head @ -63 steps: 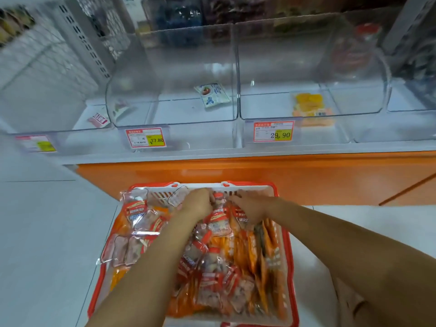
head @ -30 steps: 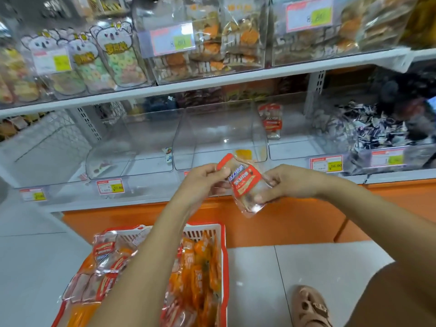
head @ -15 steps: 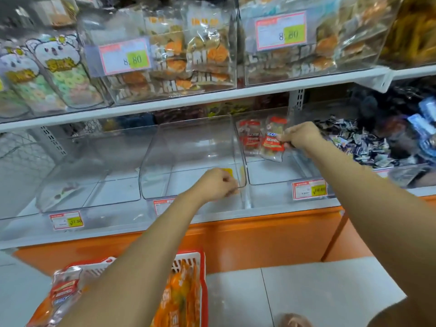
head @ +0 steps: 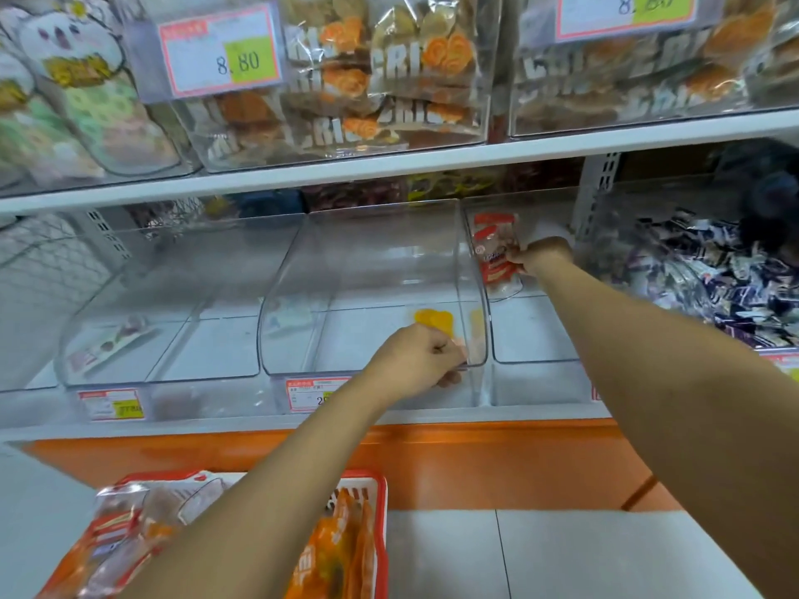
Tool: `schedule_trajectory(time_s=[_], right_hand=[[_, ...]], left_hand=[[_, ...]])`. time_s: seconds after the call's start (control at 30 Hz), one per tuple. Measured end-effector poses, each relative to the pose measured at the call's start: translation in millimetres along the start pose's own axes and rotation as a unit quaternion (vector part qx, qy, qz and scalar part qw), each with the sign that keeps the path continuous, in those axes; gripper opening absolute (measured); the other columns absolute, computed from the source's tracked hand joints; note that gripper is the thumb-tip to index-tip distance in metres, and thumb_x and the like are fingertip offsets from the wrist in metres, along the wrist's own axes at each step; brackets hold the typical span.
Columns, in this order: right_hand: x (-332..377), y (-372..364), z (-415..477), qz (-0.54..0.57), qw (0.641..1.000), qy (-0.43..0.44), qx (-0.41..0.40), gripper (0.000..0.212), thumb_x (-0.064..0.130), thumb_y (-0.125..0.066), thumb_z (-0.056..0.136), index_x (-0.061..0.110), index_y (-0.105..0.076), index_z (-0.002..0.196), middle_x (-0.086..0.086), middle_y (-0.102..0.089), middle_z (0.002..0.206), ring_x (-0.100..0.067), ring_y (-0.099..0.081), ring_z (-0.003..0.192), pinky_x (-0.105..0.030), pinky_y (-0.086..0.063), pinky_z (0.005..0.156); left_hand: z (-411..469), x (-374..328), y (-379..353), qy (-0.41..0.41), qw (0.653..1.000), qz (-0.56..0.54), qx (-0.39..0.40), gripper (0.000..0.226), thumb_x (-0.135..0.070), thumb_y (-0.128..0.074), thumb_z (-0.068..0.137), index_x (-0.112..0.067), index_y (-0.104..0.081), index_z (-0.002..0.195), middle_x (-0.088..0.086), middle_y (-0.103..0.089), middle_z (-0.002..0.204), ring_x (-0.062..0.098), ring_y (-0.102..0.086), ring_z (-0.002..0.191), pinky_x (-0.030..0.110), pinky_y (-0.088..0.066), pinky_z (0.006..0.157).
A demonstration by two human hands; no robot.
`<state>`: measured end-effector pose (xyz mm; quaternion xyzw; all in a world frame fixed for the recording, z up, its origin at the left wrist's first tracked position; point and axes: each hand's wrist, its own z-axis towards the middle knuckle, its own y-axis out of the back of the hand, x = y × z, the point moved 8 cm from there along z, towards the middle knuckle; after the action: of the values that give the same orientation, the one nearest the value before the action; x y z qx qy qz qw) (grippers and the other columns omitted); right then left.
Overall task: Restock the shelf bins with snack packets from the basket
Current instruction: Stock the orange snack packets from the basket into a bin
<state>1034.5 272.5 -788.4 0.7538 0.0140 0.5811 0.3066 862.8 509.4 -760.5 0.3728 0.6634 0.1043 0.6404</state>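
My right hand [head: 538, 255] reaches into a clear shelf bin [head: 534, 326] and pinches a red and clear snack packet [head: 497, 268] upright near the bin's back left. A second red packet [head: 493, 229] stands just behind it. My left hand [head: 417, 361] has its fingers curled over the front rim of the neighbouring clear bin [head: 372, 296], which holds a yellow packet [head: 432, 319]. The red basket [head: 380, 512] of orange and red snack packets [head: 341, 555] sits on the floor at the bottom left, partly hidden by my left arm.
Clear bins to the left [head: 173, 317] hold a flat packet or two. A bin at the right [head: 713, 278] is heaped with dark wrapped sweets. The upper shelf [head: 389, 166] carries bagged biscuits with price tags. An orange plinth [head: 475, 460] runs below the bins.
The camera has moved closer to the shelf. My right hand has lowered the packet deeper into the bin. My left hand stays gripping the middle bin's rim.
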Motion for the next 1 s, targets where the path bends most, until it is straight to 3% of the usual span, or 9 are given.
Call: schedule_trajectory(time_s=[0.17, 0.33, 0.47, 0.57, 0.63, 0.77, 0.87, 0.93, 1.0], right_hand=[[8.1, -11.5, -2.7, -0.047, 0.998, 0.013, 0.029, 0.022, 0.026, -0.077, 0.079, 0.01, -0.069, 0.091, -0.006, -0.072, 0.101, -0.021, -0.069, 0.093, -0.032, -0.054, 0.09], [7.3, -19.1, -17.4, -0.108, 0.99, 0.011, 0.09, 0.063, 0.028, -0.091, 0.056, 0.005, -0.061, 0.107, -0.009, -0.07, 0.093, -0.02, -0.068, 0.074, -0.029, -0.057, 0.076], [1.6, -19.3, -15.8, -0.121, 0.991, -0.012, 0.048, 0.084, 0.034, -0.087, 0.064, 0.0, -0.042, 0.126, -0.007, -0.066, 0.104, -0.015, -0.063, 0.07, -0.024, -0.052, 0.072], [5.4, -22.3, -19.8, -0.136, 0.99, 0.006, 0.039, 0.071, 0.034, -0.077, 0.077, 0.001, -0.037, 0.126, -0.004, -0.057, 0.105, -0.018, -0.061, 0.088, -0.021, -0.043, 0.072], [9.4, -31.4, -18.1, -0.159, 0.985, 0.033, 0.054, 0.062, 0.038, -0.076, 0.075, 0.006, -0.046, 0.119, -0.005, -0.062, 0.104, -0.019, -0.062, 0.077, -0.022, -0.044, 0.061], [6.5, -39.1, -14.4, -0.168, 0.98, 0.045, 0.093, 0.077, 0.04, -0.079, 0.064, 0.01, -0.043, 0.125, -0.011, -0.059, 0.117, -0.03, -0.059, 0.107, -0.04, -0.051, 0.091], [3.0, -30.5, -24.8, -0.16, 0.982, -0.005, 0.101, 0.099, 0.042, -0.083, 0.062, 0.009, -0.026, 0.137, -0.014, -0.05, 0.126, -0.031, -0.053, 0.116, -0.042, -0.05, 0.095], [16.9, -16.1, -43.6, -0.208, 0.975, 0.018, 0.078, 0.093, 0.042, -0.077, 0.074, 0.003, -0.023, 0.14, -0.017, -0.047, 0.129, -0.032, -0.051, 0.118, -0.04, -0.047, 0.098], [41.2, 3.6, -72.6, -0.246, 0.965, 0.073, 0.047, 0.061, 0.039, -0.064, 0.087, -0.001, -0.041, 0.128, -0.017, -0.051, 0.121, -0.032, -0.052, 0.116, -0.034, -0.045, 0.093]], left_hand=[[0.1, 0.1, 0.3, -0.006, 1.0, 0.013, -0.003, 0.035, -0.035, -0.055, 0.094, -0.004, -0.07, 0.086, 0.004, -0.074, 0.082, 0.016, -0.07, 0.077, 0.04, -0.054, 0.084], [-1.3, -1.2, 0.2, -0.009, 1.0, 0.024, -0.013, 0.035, -0.035, -0.054, 0.094, -0.005, -0.071, 0.086, 0.003, -0.073, 0.081, 0.016, -0.069, 0.077, 0.04, -0.055, 0.083], [-2.5, -1.0, 0.1, -0.006, 0.999, 0.034, -0.018, 0.034, -0.035, -0.054, 0.095, -0.007, -0.072, 0.087, 0.001, -0.074, 0.082, 0.015, -0.069, 0.077, 0.039, -0.055, 0.082], [-2.7, -1.3, 0.7, -0.006, 0.999, 0.028, -0.02, 0.033, -0.034, -0.055, 0.094, -0.008, -0.072, 0.083, 0.001, -0.074, 0.082, 0.015, -0.069, 0.078, 0.039, -0.055, 0.082], [-2.1, -1.1, 1.0, -0.003, 0.999, 0.025, -0.021, 0.032, -0.033, -0.056, 0.094, -0.009, -0.071, 0.08, 0.001, -0.073, 0.081, 0.016, -0.069, 0.078, 0.039, -0.055, 0.082], [-2.3, -2.2, 1.9, 0.001, 0.999, 0.028, -0.026, 0.029, -0.032, -0.056, 0.094, -0.018, -0.064, 0.069, 0.001, -0.073, 0.08, 0.016, -0.069, 0.075, 0.038, -0.056, 0.081], [-6.7, -6.5, 6.9, -0.018, 0.998, 0.022, -0.054, 0.027, -0.029, -0.057, 0.093, -0.012, -0.067, 0.076, 0.005, -0.072, 0.081, 0.017, -0.068, 0.074, 0.038, -0.056, 0.079], [-11.8, -9.3, 14.4, -0.036, 0.995, -0.023, -0.088, 0.025, -0.024, -0.058, 0.093, -0.009, -0.069, 0.078, 0.007, -0.071, 0.079, 0.02, -0.067, 0.075, 0.042, -0.055, 0.078], [-24.0, -9.9, 27.0, -0.059, 0.983, -0.094, -0.145, 0.021, -0.02, -0.059, 0.092, -0.017, -0.069, 0.074, -0.001, -0.071, 0.078, 0.018, -0.066, 0.078, 0.042, -0.055, 0.08]])
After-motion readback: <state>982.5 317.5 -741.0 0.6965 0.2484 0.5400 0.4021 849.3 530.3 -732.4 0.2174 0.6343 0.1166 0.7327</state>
